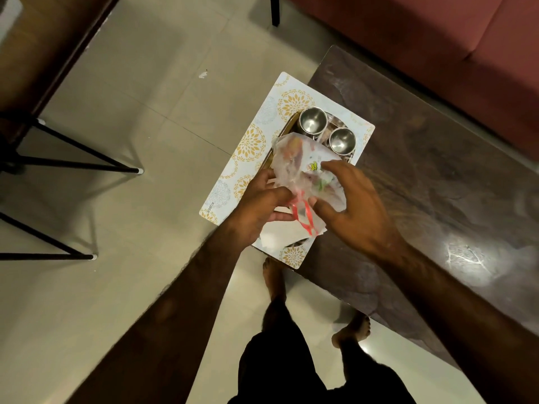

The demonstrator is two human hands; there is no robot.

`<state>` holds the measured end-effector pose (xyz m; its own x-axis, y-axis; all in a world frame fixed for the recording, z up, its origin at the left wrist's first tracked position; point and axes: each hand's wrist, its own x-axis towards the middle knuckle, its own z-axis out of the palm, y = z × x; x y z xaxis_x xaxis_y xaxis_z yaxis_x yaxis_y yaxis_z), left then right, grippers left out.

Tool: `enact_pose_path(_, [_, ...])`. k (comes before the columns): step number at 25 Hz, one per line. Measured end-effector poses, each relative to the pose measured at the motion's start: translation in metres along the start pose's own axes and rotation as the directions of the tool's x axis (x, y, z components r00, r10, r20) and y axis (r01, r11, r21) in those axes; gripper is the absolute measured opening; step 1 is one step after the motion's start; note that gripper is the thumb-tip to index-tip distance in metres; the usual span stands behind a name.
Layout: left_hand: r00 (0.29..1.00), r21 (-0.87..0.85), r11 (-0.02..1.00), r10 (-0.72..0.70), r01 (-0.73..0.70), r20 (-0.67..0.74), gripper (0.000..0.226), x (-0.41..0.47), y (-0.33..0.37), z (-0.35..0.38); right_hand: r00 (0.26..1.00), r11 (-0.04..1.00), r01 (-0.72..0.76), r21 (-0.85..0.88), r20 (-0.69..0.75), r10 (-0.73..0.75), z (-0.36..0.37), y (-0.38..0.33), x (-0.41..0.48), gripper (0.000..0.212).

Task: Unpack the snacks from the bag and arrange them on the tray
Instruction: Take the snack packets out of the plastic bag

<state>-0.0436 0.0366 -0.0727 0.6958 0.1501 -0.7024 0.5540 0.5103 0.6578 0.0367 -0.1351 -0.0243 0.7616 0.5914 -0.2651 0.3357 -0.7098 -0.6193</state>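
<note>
A thin white translucent bag point(294, 161) with red handles lies over a steel tray point(287, 128); colourful snack packets show faintly through it. My left hand point(262, 204) grips the bag at its left side near the red handles. My right hand point(350, 205) holds the bag's right side, thumb by the handles and fingers spread over the plastic. Most of the tray is hidden under the bag and my hands. Two empty steel cups point(311, 121) point(342, 140) stand on the tray's far end.
The tray rests on a white placemat point(248, 147) with gold flower prints, which overhangs the left end of a dark wooden table point(423, 176). A maroon sofa point(437, 39) lies beyond. Black-legged furniture point(73, 161) stands on the tiled floor at left. My bare feet are below the table edge.
</note>
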Motion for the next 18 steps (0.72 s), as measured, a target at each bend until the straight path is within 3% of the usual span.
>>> enact_pose_path(4, [0.995, 0.192, 0.98, 0.062, -0.045, -0.081, 0.033, -0.01, 0.009, 0.008, 0.999, 0.999, 0.013, -0.042, 0.03, -0.012, -0.002, -0.016, -0.017, 0.067])
enact_pose_path(8, [0.975, 0.337, 0.939, 0.138, -0.072, -0.175, 0.049, -0.022, 0.023, 0.019, 0.995, 0.99, -0.068, -0.12, -0.079, 0.059, -0.01, -0.014, -0.022, 0.036])
enact_pose_path(10, [0.982, 0.365, 0.929, 0.115, -0.054, -0.149, 0.055, -0.026, 0.028, 0.018, 0.987, 0.988, -0.115, -0.107, -0.128, 0.101, -0.017, -0.01, -0.02, 0.023])
enact_pose_path(15, [0.988, 0.477, 0.871, 0.151, -0.117, -0.035, 0.061, -0.03, 0.026, 0.028, 0.985, 0.985, -0.141, 0.096, -0.088, 0.149, -0.029, -0.007, -0.012, 0.022])
enact_pose_path(18, [0.988, 0.429, 0.897, 0.144, -0.104, -0.062, 0.042, -0.027, 0.027, 0.041, 0.991, 0.989, -0.105, 0.108, -0.074, 0.113, -0.027, -0.011, -0.012, 0.018])
